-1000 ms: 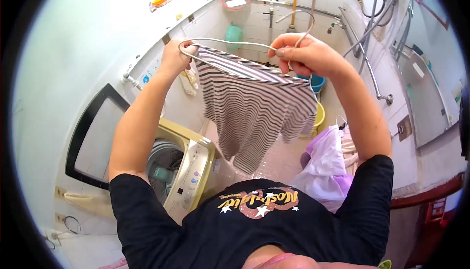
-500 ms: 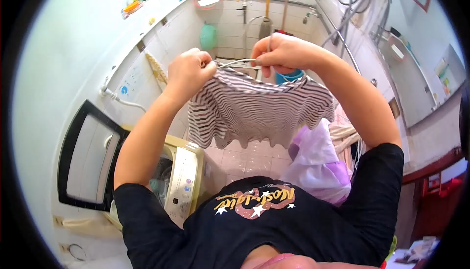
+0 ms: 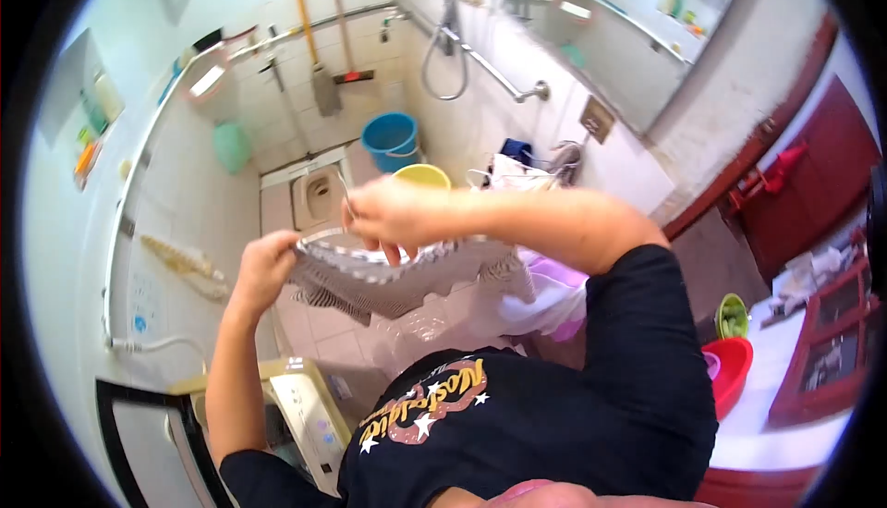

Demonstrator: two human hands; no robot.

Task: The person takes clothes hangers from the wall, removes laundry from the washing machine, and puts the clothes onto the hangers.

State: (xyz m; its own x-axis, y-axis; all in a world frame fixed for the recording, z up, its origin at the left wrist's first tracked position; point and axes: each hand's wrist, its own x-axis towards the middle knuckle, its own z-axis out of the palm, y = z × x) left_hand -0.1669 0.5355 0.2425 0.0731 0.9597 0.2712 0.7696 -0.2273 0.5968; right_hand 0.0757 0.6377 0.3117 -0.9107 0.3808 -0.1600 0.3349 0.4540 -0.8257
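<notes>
A black-and-white striped shirt (image 3: 397, 291) hangs in front of my chest, blurred by motion. My left hand (image 3: 266, 272) is closed on its top edge at the left end. My right hand (image 3: 402, 219) is closed on a thin wire clothes hanger (image 3: 343, 184), whose hook rises beside the fingers. Part of the hanger lies along the shirt's neckline, and my right hand hides some of it. Below my right forearm is a purple and white garment (image 3: 552, 295).
An open top-loading washing machine (image 3: 305, 416) stands at lower left. Beyond the shirt are a squat toilet (image 3: 319, 195), a blue bucket (image 3: 390, 141) and a yellow basin (image 3: 423, 176). Clothes on hangers (image 3: 519, 173) are by the right wall. A red basin (image 3: 732, 379) sits at right.
The view has turned to the right. The shirt and both hands appear lower and further left. My right hand is still on the hanger and my left on the shirt.
</notes>
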